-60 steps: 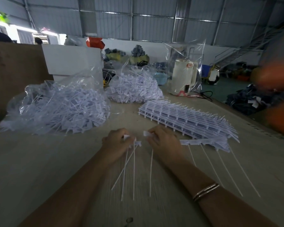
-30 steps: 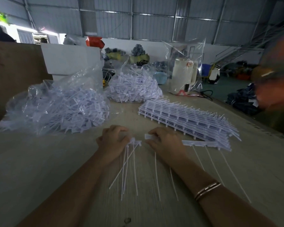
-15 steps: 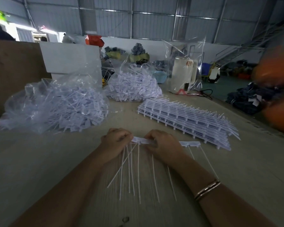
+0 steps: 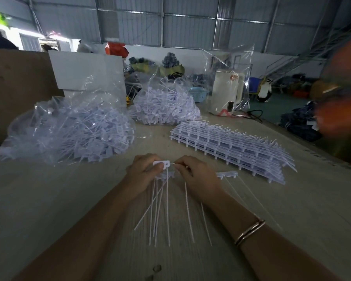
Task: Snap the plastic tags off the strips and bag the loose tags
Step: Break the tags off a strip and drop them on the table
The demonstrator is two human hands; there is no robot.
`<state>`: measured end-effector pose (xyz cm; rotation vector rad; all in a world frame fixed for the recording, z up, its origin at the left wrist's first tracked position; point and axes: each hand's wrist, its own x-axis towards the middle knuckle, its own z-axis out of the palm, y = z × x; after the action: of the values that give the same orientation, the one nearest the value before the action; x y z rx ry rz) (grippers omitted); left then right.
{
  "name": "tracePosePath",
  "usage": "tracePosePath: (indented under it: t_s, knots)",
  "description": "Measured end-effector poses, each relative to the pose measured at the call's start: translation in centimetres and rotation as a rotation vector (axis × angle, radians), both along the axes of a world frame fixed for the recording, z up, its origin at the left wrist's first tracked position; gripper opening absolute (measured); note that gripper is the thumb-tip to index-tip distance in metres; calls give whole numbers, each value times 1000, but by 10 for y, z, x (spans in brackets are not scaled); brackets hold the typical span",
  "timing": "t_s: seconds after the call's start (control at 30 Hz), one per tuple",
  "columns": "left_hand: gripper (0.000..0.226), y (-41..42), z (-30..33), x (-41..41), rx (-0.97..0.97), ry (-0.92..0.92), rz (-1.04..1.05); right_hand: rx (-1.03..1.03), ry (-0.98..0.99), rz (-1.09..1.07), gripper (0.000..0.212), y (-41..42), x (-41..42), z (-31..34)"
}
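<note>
Small white rectangular plastic tag (image 4: 161,164) pinched in left hand (image 4: 144,175), above bundle of loose tags with thin white tails (image 4: 160,205) fanned toward camera. Right hand (image 4: 197,176) closed on white plastic strip (image 4: 227,175). Stacked strips (image 4: 231,147) behind; clear bags of loose tags (image 4: 69,132) on pale table (image 4: 49,199).

A dim hall is being enclosed by corrugated metal walls (image 4: 130,23); daylight is being admitted at a far-left opening (image 4: 31,40).

matt white plastic tags (image 4: 164,163), crinkled (glossy) bag (image 4: 69,126)
</note>
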<state>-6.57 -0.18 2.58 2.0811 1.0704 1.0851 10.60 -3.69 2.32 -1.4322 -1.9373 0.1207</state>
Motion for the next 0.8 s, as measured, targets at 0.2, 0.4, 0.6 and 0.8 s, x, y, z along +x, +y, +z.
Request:
tracePosePath:
  t_s: [0.2, 0.4, 0.6, 0.8]
  knots:
    - [21, -1, -1, -11, -204, -323, -66, -2, 292, -163, 14, 1, 6, 1]
    - [13, 11, -9, 0, 18, 261, 269, 33, 25, -107, 17, -4, 3, 0]
    - [16, 4, -9, 1, -101, -1, 114, 75, -108, -61, 28, -6, -17, -5]
    - [14, 10, -9, -1, 11, 115, 77, 99, -21, -106, 31, -12, -10, 4]
